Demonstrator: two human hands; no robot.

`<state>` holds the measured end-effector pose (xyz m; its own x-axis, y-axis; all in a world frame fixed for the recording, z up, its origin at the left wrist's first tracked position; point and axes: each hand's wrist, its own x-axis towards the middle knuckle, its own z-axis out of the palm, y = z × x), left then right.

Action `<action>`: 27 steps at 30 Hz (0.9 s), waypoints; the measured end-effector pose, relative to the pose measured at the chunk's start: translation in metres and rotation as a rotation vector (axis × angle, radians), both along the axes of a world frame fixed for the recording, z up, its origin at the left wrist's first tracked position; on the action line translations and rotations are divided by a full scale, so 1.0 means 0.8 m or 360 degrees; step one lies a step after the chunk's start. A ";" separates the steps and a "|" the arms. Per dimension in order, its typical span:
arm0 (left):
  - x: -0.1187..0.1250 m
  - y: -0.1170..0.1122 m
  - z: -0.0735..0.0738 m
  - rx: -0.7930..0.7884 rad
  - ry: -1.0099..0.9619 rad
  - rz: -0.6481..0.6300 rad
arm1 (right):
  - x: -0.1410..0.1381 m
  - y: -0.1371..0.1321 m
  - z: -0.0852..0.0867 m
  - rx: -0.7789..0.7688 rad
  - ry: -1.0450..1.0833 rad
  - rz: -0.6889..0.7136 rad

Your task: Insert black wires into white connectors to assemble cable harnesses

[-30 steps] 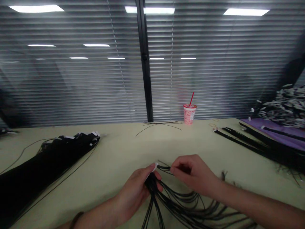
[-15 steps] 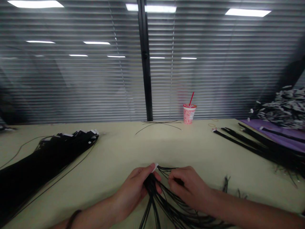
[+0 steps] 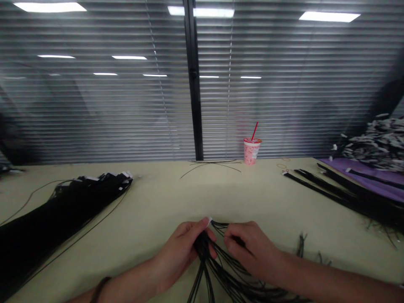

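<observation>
Held near six o'clock, over a pale yellow table (image 3: 151, 202): a small white block-shaped connector (image 3: 210, 220), pinched between thumb and fingers of the left hand (image 3: 179, 252). Gathered in that same grip, a thick bundle of black wires (image 3: 201, 246), fanning out toward five and six o'clock. Running from the connector toward three o'clock, several thin black strands (image 3: 218, 226), reaching the right hand (image 3: 252, 252) at about five o'clock. On that side, fingers curled tightly inward, apparently closed on the strands; exact fingertip contact hidden from view.

Step in hand, by judgement: keeping the connector steady while handling these few strands apart from the main bundle. Next move, likewise judged: calling for a firm left pinch and light, even tension from the right, without snagging the wires underneath.

Lying at eight o'clock, a broad pile of black wires with white ends (image 3: 72, 210); between three and four o'clock, long black wire bunches (image 3: 334, 191), beside a purple sheet (image 3: 381, 185). Standing upright toward three o'clock, a pink-and-white cup with a red straw (image 3: 251, 152).
</observation>
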<state>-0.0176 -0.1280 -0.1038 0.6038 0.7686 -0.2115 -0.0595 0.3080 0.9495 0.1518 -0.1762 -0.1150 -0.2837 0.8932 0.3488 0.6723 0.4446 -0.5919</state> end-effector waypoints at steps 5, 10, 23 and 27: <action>0.001 -0.003 -0.002 0.0160 0.0046 -0.0074 | -0.003 -0.005 -0.006 0.0063 -0.0030 0.0014; 0.002 -0.004 -0.004 0.0253 0.0089 -0.0108 | -0.003 -0.001 -0.008 0.0105 0.0003 -0.0032; 0.001 0.004 -0.009 0.0058 -0.0214 -0.0032 | 0.039 0.031 0.000 0.0296 -0.0108 -0.0136; 0.000 0.004 -0.010 0.0073 -0.0187 -0.0054 | 0.051 0.035 -0.005 0.0499 -0.0679 -0.0210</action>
<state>-0.0175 -0.1251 -0.1115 0.6481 0.7546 -0.1028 -0.1616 0.2682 0.9497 0.1925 -0.1480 -0.1190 -0.3510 0.8023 0.4828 0.8857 0.4518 -0.1069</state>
